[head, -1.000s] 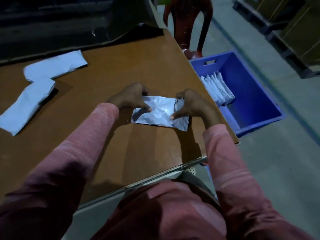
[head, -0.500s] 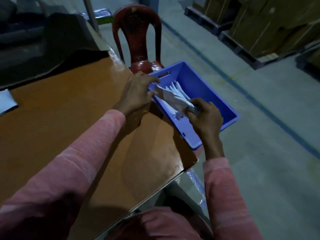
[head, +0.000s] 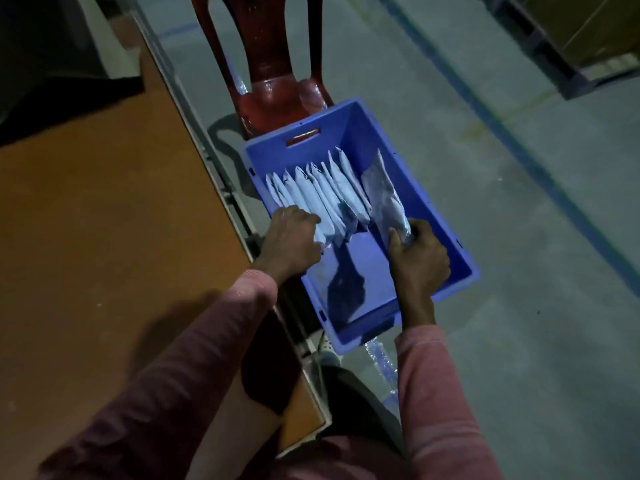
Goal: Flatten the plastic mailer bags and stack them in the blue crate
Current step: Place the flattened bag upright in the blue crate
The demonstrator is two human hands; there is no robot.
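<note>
The blue crate [head: 349,133] stands on the floor [head: 519,306], just beside the long edge of the desk [head: 104,237]. Its far wall, the one with the handle slot, is close to a red chair [head: 273,95].

Inside the crate, in the half toward the far wall, a row of mailer bags [head: 322,192] stands on edge. They are pale, flat and packed one against the other, and all lean the same way. I count about eight, but they overlap, so the number is not sure. The row begins at the crate's wall on the desk side and reaches about the middle of the crate.

One more mailer bag [head: 382,192], greyer and more wrinkled, also stands on edge inside the crate. It is just beside the last bag of the row, on the side away from the desk.

The right hand [head: 419,258] holds this bag at its end nearest to the person. The grip is narrow, with thumb and fingers pinching the plastic. The left hand [head: 292,240] lies on the near ends of the row, over the crate's desk-side wall. Its fingers are bent over the bags and hold them together. Both arms wear pink sleeves.
</note>
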